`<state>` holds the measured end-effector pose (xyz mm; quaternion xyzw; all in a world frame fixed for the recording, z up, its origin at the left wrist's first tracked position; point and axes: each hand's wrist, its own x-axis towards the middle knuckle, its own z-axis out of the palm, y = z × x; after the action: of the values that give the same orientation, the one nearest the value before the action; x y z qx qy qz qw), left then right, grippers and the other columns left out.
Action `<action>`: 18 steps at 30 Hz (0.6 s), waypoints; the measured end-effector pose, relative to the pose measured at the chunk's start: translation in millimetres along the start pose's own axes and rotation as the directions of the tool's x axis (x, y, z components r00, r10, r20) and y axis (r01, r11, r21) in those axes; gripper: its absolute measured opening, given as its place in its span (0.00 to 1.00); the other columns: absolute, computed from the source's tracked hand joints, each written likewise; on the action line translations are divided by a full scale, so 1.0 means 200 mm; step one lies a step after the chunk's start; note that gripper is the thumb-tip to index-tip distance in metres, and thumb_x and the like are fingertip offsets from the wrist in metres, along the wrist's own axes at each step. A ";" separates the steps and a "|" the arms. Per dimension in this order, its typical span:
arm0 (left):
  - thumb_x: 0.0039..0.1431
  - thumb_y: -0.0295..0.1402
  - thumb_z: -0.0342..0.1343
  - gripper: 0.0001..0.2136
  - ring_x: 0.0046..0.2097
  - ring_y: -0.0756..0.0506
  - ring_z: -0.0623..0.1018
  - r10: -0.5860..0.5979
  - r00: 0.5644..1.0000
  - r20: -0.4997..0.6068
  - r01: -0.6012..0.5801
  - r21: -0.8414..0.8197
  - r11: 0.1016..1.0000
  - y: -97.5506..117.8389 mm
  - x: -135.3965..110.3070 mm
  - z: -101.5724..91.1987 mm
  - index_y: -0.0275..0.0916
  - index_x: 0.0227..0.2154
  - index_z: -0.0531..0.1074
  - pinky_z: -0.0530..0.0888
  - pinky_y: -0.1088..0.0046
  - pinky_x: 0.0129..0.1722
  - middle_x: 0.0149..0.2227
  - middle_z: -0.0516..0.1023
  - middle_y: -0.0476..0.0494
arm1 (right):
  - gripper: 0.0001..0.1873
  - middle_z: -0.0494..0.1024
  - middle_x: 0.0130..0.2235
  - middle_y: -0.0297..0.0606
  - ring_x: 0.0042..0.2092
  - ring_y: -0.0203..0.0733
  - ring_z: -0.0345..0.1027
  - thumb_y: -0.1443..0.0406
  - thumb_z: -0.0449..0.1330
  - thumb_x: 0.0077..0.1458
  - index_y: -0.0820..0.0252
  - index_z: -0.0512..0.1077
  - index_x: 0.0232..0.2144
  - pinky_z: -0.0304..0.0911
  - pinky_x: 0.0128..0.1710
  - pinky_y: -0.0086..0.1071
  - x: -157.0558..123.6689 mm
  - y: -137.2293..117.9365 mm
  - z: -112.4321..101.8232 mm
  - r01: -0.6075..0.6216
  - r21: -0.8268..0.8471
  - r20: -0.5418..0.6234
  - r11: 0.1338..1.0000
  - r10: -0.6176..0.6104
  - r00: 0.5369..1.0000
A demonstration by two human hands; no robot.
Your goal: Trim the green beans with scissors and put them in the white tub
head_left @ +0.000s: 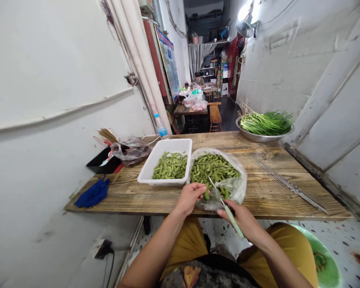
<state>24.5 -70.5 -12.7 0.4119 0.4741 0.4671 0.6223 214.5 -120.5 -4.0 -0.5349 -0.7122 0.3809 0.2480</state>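
Between the fingers of my left hand (192,197) is a green soybean pod (207,195), at the near edge of a clear plastic bag (242,188). The bag lies open and is full of green soybean pods (213,165). My right hand (241,218) is closed around a knife with a pale green handle (234,222). Its narrow blade slants up and left over the bag, near the held pod. Just left of the bag stands a white plastic tub (144,176) with more pods (169,166) in it.
On the wooden table (168,200) are a blue cloth (93,193), a black box (100,160), a water bottle (161,127), metal skewers (294,186) and a metal bowl (262,138) of green stalks. A green basin (327,256) sits on the floor. A person (198,80) is far back.
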 end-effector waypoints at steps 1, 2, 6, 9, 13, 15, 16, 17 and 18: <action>0.39 0.40 0.64 0.16 0.21 0.56 0.63 0.006 1.000 -0.001 -0.006 0.015 1.000 0.00 0.00 0.00 0.31 0.28 0.72 0.57 0.80 0.20 0.24 0.76 0.46 | 0.21 0.78 0.33 0.40 0.34 0.47 0.71 0.51 0.54 0.52 0.61 0.72 0.39 0.63 0.37 0.33 0.00 0.00 0.00 0.011 0.003 0.013 1.000 -0.011 1.000; 0.40 0.40 0.64 0.16 0.21 0.56 0.63 0.011 1.000 -0.001 -0.011 0.031 0.999 0.00 0.00 0.00 0.31 0.27 0.73 0.57 0.80 0.20 0.24 0.76 0.46 | 0.21 0.79 0.34 0.41 0.35 0.48 0.71 0.52 0.55 0.52 0.61 0.72 0.41 0.63 0.38 0.34 0.00 -0.01 -0.01 0.023 0.008 0.023 1.000 -0.023 0.999; 0.41 0.39 0.63 0.14 0.20 0.56 0.62 0.051 0.999 0.010 -0.052 0.106 0.993 0.00 0.00 -0.01 0.32 0.28 0.74 0.57 0.80 0.21 0.23 0.76 0.48 | 0.21 0.79 0.36 0.41 0.38 0.49 0.71 0.54 0.56 0.51 0.60 0.71 0.44 0.63 0.40 0.34 0.01 -0.02 -0.02 0.064 0.027 0.040 0.998 -0.065 0.997; 0.42 0.38 0.62 0.13 0.19 0.57 0.60 0.077 0.997 0.020 -0.079 0.149 0.986 0.00 0.00 -0.02 0.32 0.27 0.75 0.55 0.80 0.20 0.21 0.75 0.49 | 0.19 0.78 0.33 0.38 0.36 0.48 0.71 0.54 0.55 0.52 0.60 0.73 0.40 0.63 0.39 0.34 0.01 -0.03 -0.01 0.071 0.029 0.037 0.997 -0.073 0.997; 0.41 0.37 0.63 0.13 0.19 0.57 0.61 0.045 0.998 0.037 -0.050 0.123 0.991 0.01 0.02 -0.02 0.31 0.27 0.74 0.56 0.81 0.19 0.22 0.75 0.48 | 0.19 0.77 0.28 0.34 0.33 0.45 0.69 0.53 0.56 0.50 0.60 0.75 0.36 0.63 0.34 0.30 0.02 -0.02 0.02 0.042 0.080 -0.010 0.996 -0.041 0.999; 0.41 0.37 0.64 0.13 0.19 0.57 0.63 0.008 0.998 0.056 -0.010 0.045 0.999 0.02 0.03 -0.02 0.31 0.27 0.73 0.57 0.82 0.18 0.23 0.75 0.47 | 0.19 0.76 0.26 0.33 0.31 0.43 0.68 0.52 0.57 0.49 0.61 0.75 0.33 0.62 0.32 0.29 0.04 0.00 0.03 0.027 0.108 -0.029 0.994 -0.024 0.999; 0.42 0.36 0.64 0.13 0.20 0.57 0.65 -0.014 0.998 0.059 0.015 -0.017 1.000 0.02 0.04 -0.01 0.31 0.27 0.73 0.59 0.82 0.18 0.23 0.75 0.47 | 0.20 0.75 0.26 0.33 0.30 0.41 0.67 0.51 0.57 0.49 0.62 0.75 0.33 0.62 0.31 0.28 0.04 0.01 0.04 0.022 0.120 -0.040 0.993 -0.018 0.999; 0.41 0.35 0.64 0.13 0.21 0.56 0.68 -0.033 0.998 0.053 0.038 -0.095 0.995 0.02 0.05 -0.01 0.32 0.27 0.72 0.62 0.82 0.20 0.23 0.75 0.48 | 0.20 0.74 0.26 0.33 0.29 0.40 0.66 0.51 0.57 0.49 0.62 0.75 0.33 0.62 0.30 0.28 0.05 0.01 0.05 0.015 0.133 -0.053 0.991 -0.008 0.999; 0.41 0.34 0.65 0.12 0.23 0.55 0.71 -0.046 0.998 0.037 0.052 -0.181 0.982 0.02 0.05 -0.01 0.32 0.27 0.71 0.66 0.82 0.22 0.23 0.74 0.48 | 0.21 0.74 0.25 0.33 0.28 0.39 0.65 0.50 0.57 0.49 0.62 0.74 0.33 0.61 0.28 0.27 0.05 0.02 0.05 0.007 0.151 -0.065 0.989 0.003 0.998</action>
<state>22.9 -58.9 -11.7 0.3490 0.4293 0.4862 0.6764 206.1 -113.0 -14.2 -0.5261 -0.6734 0.4159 0.3111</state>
